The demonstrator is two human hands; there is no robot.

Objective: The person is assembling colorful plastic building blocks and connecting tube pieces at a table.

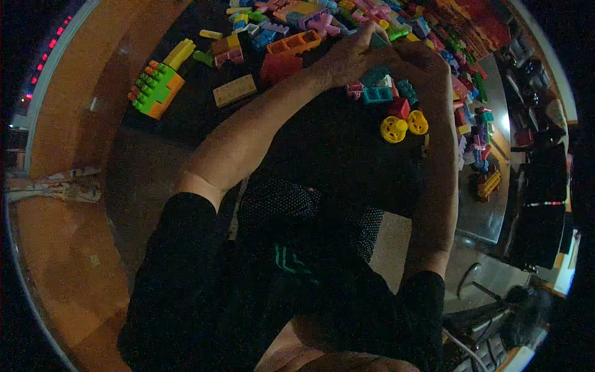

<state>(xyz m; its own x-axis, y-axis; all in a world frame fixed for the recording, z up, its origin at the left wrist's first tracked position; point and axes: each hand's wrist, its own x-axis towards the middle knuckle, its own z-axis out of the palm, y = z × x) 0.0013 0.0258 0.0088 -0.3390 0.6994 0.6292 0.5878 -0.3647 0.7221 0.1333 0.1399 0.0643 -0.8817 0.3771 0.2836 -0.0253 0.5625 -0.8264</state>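
My left hand (350, 61) and my right hand (424, 66) come together over the dark table among scattered toy building bricks. Both have their fingers closed around a teal toy brick (378, 41), whose edge shows between them; the rest is covered by fingers. Just under the hands are another teal brick (377, 95), a pink brick (355, 90) and a dark teal piece (406, 91). A red brick (400, 108) touches the yellow wheels (393, 129) nearer to me. Whether these pieces are joined to the held brick I cannot tell.
Left on the table (347, 149) stands a green and orange brick block (155, 90) beside a yellow brick piece (180, 54). A beige brick (235, 91), a red piece (281, 68) and an orange brick (294, 43) lie near my left forearm. Heaped bricks (322, 23) spread along the far side and right.
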